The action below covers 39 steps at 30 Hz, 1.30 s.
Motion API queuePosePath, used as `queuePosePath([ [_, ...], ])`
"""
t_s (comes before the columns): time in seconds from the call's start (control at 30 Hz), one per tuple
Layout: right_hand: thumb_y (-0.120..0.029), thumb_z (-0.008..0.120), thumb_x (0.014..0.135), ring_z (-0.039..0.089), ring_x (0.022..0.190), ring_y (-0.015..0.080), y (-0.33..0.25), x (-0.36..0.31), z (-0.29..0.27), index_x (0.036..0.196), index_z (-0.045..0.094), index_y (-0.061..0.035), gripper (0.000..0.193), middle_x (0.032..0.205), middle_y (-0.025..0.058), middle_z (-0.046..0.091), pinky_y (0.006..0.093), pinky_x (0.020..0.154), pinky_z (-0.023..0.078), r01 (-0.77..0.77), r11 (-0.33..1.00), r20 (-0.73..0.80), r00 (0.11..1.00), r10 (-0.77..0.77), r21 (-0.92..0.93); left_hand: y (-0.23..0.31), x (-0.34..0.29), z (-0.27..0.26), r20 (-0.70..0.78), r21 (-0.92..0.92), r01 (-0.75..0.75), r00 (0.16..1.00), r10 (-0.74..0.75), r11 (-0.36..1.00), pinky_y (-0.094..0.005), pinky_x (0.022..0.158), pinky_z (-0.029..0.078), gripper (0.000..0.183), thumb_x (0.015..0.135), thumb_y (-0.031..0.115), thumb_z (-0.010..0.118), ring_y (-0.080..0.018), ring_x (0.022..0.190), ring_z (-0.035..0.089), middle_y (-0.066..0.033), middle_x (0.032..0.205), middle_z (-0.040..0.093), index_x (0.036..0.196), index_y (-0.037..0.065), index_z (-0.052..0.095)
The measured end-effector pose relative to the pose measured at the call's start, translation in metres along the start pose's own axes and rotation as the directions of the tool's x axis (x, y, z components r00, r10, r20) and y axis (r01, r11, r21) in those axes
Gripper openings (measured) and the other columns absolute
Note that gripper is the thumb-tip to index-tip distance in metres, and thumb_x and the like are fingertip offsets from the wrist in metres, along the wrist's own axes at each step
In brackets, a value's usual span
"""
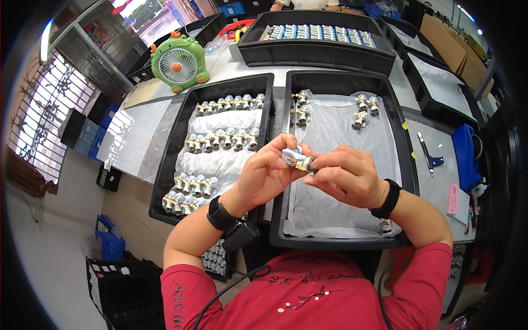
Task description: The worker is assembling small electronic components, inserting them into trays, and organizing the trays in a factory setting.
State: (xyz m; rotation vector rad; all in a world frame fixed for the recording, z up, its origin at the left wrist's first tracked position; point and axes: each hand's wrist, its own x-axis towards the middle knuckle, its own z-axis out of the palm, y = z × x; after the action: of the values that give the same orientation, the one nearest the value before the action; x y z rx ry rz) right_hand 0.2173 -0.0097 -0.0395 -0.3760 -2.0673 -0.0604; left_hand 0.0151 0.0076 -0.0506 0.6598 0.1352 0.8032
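Black trays [278, 104] cover the bench, left one stocked with rowed fittings [223, 140]. Over the right tray, our left hand [264, 176] pinches a fitting [294, 158] steady; right hand [349, 179] fingers press its end, apparently seating something.

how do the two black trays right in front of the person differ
The left tray holds many small metal parts in several rows; the right tray holds only a few near its far end. The left tray's white liner is mostly covered with parts; the right tray's liner is mostly bare. Both are black, rectangular, lined in white, side by side under the hands.
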Motion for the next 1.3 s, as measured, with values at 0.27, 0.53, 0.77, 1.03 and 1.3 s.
queuePosePath([
  [0.27,-0.009,0.080,0.065,0.056,0.056,0.0160,-0.001,0.002,0.000,0.077,0.057,-0.0083,0.026,0.086,0.0051,0.060,0.0250,0.046,0.043,-0.012,1.000,-0.016,1.000,0.012,0.014,0.000,0.000,-0.002,0.016,-0.016,0.005,1.000,-0.005,1.000,-0.0415,0.099,0.039,0.032,0.074,-0.002,0.042,-0.0275,0.107,0.051,-0.0166,0.112,0.051,0.105,0.005,0.044],
  [0.53,-0.008,0.078,0.067,0.057,0.061,0.0176,-0.001,0.001,0.000,0.075,0.057,-0.0062,0.022,0.080,0.0047,0.060,0.0275,0.049,0.046,-0.111,0.993,-0.017,0.994,0.112,0.039,-0.001,-0.001,0.001,0.010,0.100,-0.009,1.000,0.008,0.995,-0.0368,0.098,0.042,0.033,0.076,-0.007,0.046,-0.0227,0.107,0.054,-0.0144,0.112,0.053,0.107,0.006,0.045],
  [0.77,-0.007,0.077,0.066,0.058,0.062,0.0178,0.005,0.004,0.006,0.076,0.057,-0.0061,0.022,0.079,0.0046,0.060,0.0276,0.050,0.047,-0.109,0.993,0.000,0.994,0.109,0.035,0.001,-0.003,0.002,-0.093,0.236,-0.012,0.995,0.035,0.972,-0.0310,0.091,0.042,0.029,0.080,-0.003,0.053,-0.0168,0.103,0.053,-0.0081,0.110,0.052,0.106,0.009,0.046],
  [1.03,-0.013,0.074,0.069,0.060,0.070,0.0193,-0.001,-0.003,-0.012,0.087,0.060,-0.0086,0.023,0.083,0.0033,0.061,0.0298,0.058,0.050,-0.078,0.992,0.059,0.995,0.084,-0.097,-0.008,0.007,0.011,-0.188,0.303,0.036,0.982,0.023,0.952,-0.0332,0.087,0.047,0.019,0.084,0.001,0.051,-0.0168,0.096,0.058,-0.0083,0.100,0.058,0.102,0.006,0.047],
  [1.3,-0.015,0.057,0.077,0.060,0.076,0.0213,-0.019,0.019,-0.016,0.100,0.058,-0.0184,0.023,0.081,0.0019,0.058,0.0322,0.056,0.050,0.207,0.944,0.261,0.955,-0.139,-0.256,-0.003,-0.024,0.012,-0.326,0.219,0.023,0.944,0.051,0.976,-0.0394,0.096,0.043,0.028,0.091,0.015,0.048,-0.0203,0.100,0.059,-0.0079,0.111,0.057,0.114,0.001,0.048],
])
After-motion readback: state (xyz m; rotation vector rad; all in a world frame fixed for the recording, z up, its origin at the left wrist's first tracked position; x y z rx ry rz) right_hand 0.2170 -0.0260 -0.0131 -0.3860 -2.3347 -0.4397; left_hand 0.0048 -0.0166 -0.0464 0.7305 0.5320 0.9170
